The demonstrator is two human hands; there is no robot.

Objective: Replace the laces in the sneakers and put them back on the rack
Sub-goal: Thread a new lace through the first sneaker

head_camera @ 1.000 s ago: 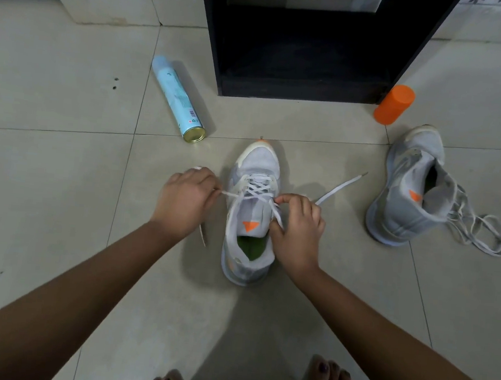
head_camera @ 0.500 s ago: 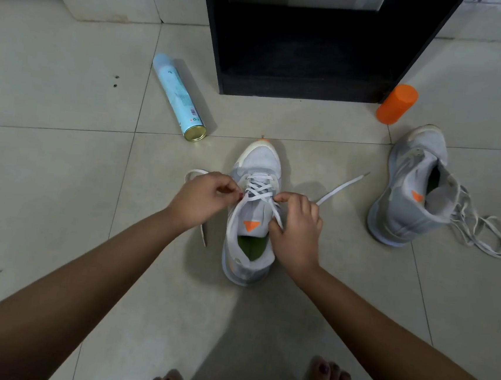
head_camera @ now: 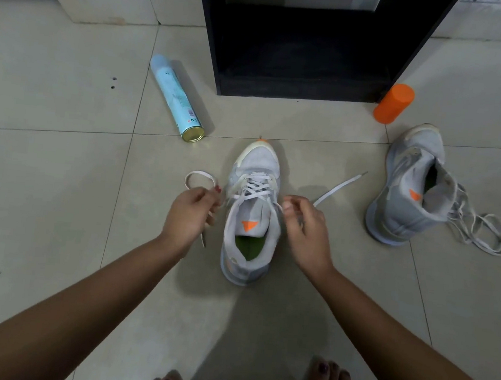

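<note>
Pinched by the left hand (head_camera: 190, 211) is one end of the lace (head_camera: 339, 187), looped beside the sneaker (head_camera: 258, 160); the other end is gripped by the right hand (head_camera: 304, 225) and trails over the floor (head_camera: 58, 202); both ends are drawn outward, likely so the crossings are tightened evenly; the sneaker is stood between the hands, toe toward the black rack (head_camera: 301, 57); a second sneaker (head_camera: 407, 202) is laid at right, laces loose.

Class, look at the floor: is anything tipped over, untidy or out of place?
The pale blue spray can lies on its side left of the black rack; the grey sneaker at right is tipped sideways, its white laces trailing loose.
</note>
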